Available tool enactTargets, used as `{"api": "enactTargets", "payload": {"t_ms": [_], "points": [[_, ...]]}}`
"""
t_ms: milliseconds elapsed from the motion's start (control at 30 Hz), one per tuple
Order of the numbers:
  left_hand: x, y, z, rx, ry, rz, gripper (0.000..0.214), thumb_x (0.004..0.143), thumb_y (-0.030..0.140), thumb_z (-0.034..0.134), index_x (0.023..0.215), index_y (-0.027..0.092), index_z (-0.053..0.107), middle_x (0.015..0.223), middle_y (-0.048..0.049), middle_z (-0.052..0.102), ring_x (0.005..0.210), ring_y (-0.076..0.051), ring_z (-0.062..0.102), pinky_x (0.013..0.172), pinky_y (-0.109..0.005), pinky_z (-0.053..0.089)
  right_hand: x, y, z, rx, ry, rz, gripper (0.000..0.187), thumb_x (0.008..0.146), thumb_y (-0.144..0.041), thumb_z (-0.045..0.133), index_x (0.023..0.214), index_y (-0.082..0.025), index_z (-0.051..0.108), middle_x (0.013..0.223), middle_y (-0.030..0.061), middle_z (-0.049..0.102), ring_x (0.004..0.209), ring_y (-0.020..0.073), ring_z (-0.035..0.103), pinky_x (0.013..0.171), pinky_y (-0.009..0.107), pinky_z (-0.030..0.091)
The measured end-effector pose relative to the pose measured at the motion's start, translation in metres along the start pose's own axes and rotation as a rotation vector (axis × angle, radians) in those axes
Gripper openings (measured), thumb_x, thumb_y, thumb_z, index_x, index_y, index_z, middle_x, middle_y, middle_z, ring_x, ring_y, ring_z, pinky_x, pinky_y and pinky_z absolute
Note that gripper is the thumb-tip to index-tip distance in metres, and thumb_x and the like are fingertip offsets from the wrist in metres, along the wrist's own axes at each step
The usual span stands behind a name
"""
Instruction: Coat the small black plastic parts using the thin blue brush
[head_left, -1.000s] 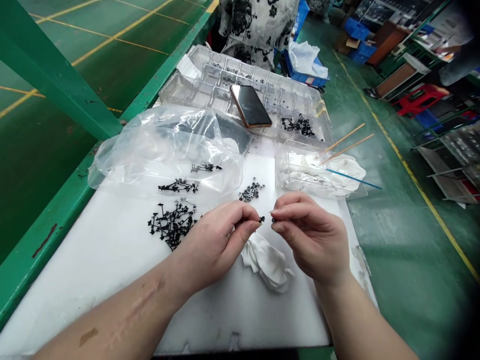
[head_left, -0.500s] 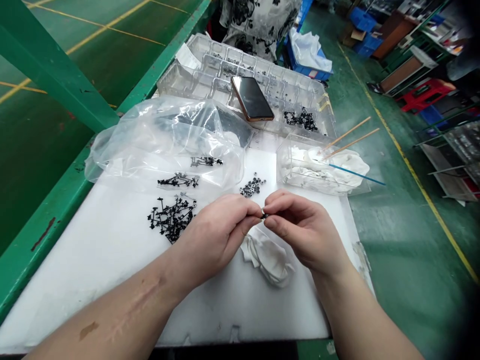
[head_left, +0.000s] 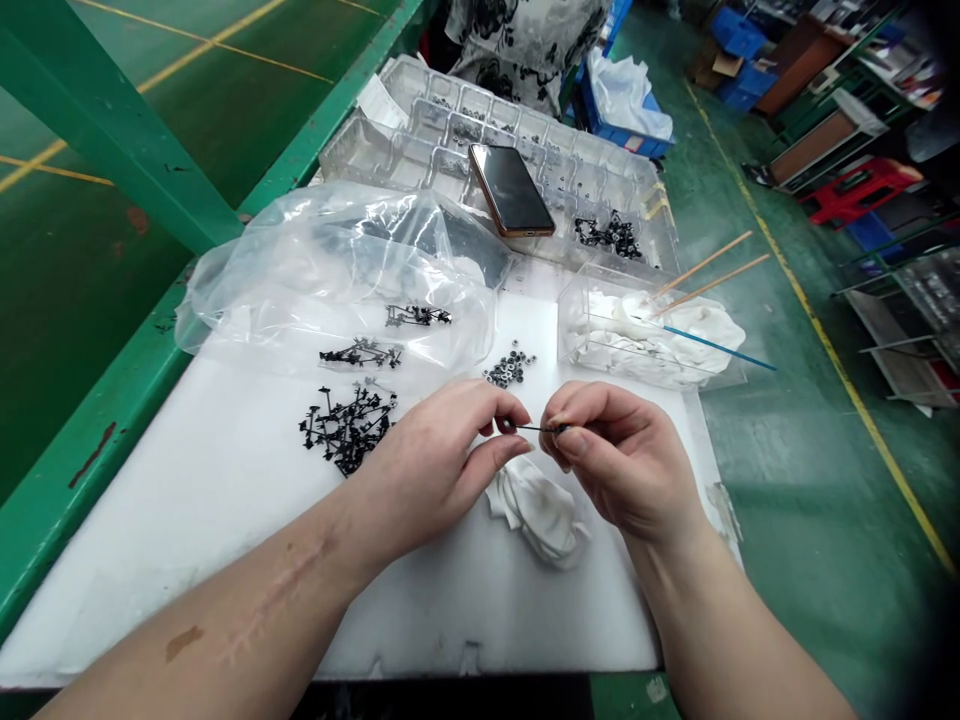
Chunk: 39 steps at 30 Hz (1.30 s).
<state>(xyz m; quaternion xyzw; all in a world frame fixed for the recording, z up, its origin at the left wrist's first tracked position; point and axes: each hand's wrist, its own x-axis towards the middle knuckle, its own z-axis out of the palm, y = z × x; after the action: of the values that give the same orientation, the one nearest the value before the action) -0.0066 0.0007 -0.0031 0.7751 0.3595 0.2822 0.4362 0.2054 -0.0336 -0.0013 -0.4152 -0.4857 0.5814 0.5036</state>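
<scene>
Between my hands, above the white board, spans a thin black rod part (head_left: 534, 429) with a wider piece at its right end. My right hand (head_left: 626, 450) pinches that right end between thumb and fingers. At the other end the fingers of my left hand (head_left: 442, 440) curl around the rod, with a small gap showing at the thumb. A tangled pile of black rod parts (head_left: 345, 425) lies just left of my left hand. Small round ring-like pieces (head_left: 510, 368) are scattered behind my hands. Below them rests a crumpled white cloth (head_left: 544, 515).
A clear plastic bag (head_left: 337, 260) lies at the back left, near a clear compartment tray (head_left: 360, 145). On the tray leans a phone (head_left: 514, 190). At right stands a clear box (head_left: 570, 325) with white cloth and thin sticks. A green frame post (head_left: 120, 120) rises at left.
My right hand has moved slightly right, away from my left fingertips, so the thin black rod now shows between them. The left thumb and index have parted a little.
</scene>
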Motion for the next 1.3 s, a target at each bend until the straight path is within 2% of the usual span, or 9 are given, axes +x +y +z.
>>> {"api": "enactTargets", "payload": {"t_ms": [267,500,767,833,900,967,1133,1233,1300], "points": [[0.0,0.004,-0.001,-0.093,0.083,-0.046,0.007,0.101,0.026,0.06,0.104,0.025,0.066,0.088,0.0062,0.065,0.079,-0.006,0.058,0.073,-0.019,0.043,0.004,0.002,-0.006,0.11,0.026,0.096,0.007,0.086,-0.024,0.081,0.089,-0.023,0.075,0.084,0.0014,0.063,0.067,0.0109,0.056,0.06,0.025,0.041],[-0.001,-0.004,-0.001,-0.4,0.179,-0.322,0.018,0.1,0.041,0.06,0.108,0.027,0.065,0.097,0.0015,0.066,0.09,-0.013,0.061,0.084,-0.026,0.045,0.012,0.0,-0.015,-0.123,0.216,0.2,0.042,0.077,-0.052,0.086,0.089,-0.015,0.072,0.069,0.0008,0.056,0.059,0.009,0.045,0.055,0.023,0.034],[0.001,-0.006,-0.005,-0.502,0.237,-0.256,0.032,0.099,0.052,0.056,0.105,0.022,0.061,0.088,-0.0003,0.06,0.081,-0.014,0.055,0.075,-0.026,0.045,0.114,-0.062,-0.045,-0.397,0.631,-0.011,0.068,0.078,-0.075,0.069,0.106,-0.014,0.063,0.066,-0.0034,0.05,0.051,0.0082,0.035,0.048,0.023,0.03],[0.001,-0.006,-0.005,-0.517,0.25,-0.232,0.031,0.099,0.051,0.057,0.104,0.021,0.062,0.087,-0.0002,0.059,0.082,-0.014,0.055,0.077,-0.026,0.045,0.117,-0.073,-0.048,-0.502,0.685,-0.024,0.071,0.081,-0.078,0.061,0.111,-0.013,0.063,0.064,-0.0037,0.048,0.049,0.0089,0.033,0.048,0.025,0.028],[0.0,-0.005,-0.005,-0.531,0.264,-0.205,0.031,0.099,0.051,0.057,0.103,0.02,0.062,0.088,-0.0005,0.06,0.082,-0.014,0.056,0.077,-0.026,0.045,0.091,-0.071,-0.04,-0.64,0.671,-0.034,0.07,0.084,-0.074,0.06,0.113,-0.011,0.067,0.064,-0.0018,0.05,0.053,0.0121,0.04,0.052,0.027,0.033],[0.0,-0.006,-0.005,-0.539,0.281,-0.176,0.032,0.099,0.051,0.056,0.104,0.02,0.063,0.088,-0.001,0.062,0.082,-0.014,0.057,0.078,-0.026,0.047,0.04,-0.056,-0.021,-0.79,0.601,-0.042,0.061,0.085,-0.065,0.063,0.114,-0.012,0.071,0.068,0.0016,0.055,0.062,0.0164,0.05,0.059,0.029,0.039],[0.0,-0.008,0.001,-0.498,0.356,-0.094,0.037,0.1,0.052,0.054,0.107,0.016,0.062,0.088,-0.0021,0.063,0.082,-0.015,0.061,0.078,-0.029,0.053,-0.087,0.019,0.027,-1.197,0.265,0.042,0.045,0.076,-0.03,0.072,0.121,-0.03,0.076,0.087,0.0046,0.073,0.077,0.0233,0.066,0.072,0.031,0.045],[0.003,-0.002,0.003,-0.422,0.41,-0.039,0.04,0.101,0.053,0.053,0.11,0.015,0.063,0.093,-0.0036,0.066,0.084,-0.015,0.064,0.08,-0.033,0.058,-0.106,0.049,0.034,-1.314,0.294,0.058,0.026,0.094,-0.028,0.053,0.106,-0.024,0.075,0.098,0.0074,0.074,0.092,0.0248,0.068,0.08,0.032,0.045],[0.005,0.006,-0.001,-0.343,0.431,-0.002,0.04,0.101,0.052,0.054,0.113,0.014,0.064,0.1,-0.0053,0.068,0.09,-0.016,0.066,0.085,-0.036,0.059,-0.103,0.055,0.033,-1.357,0.354,0.079,0.026,0.1,-0.028,0.045,0.094,-0.02,0.069,0.093,0.0078,0.072,0.09,0.0245,0.067,0.079,0.032,0.042]]}}
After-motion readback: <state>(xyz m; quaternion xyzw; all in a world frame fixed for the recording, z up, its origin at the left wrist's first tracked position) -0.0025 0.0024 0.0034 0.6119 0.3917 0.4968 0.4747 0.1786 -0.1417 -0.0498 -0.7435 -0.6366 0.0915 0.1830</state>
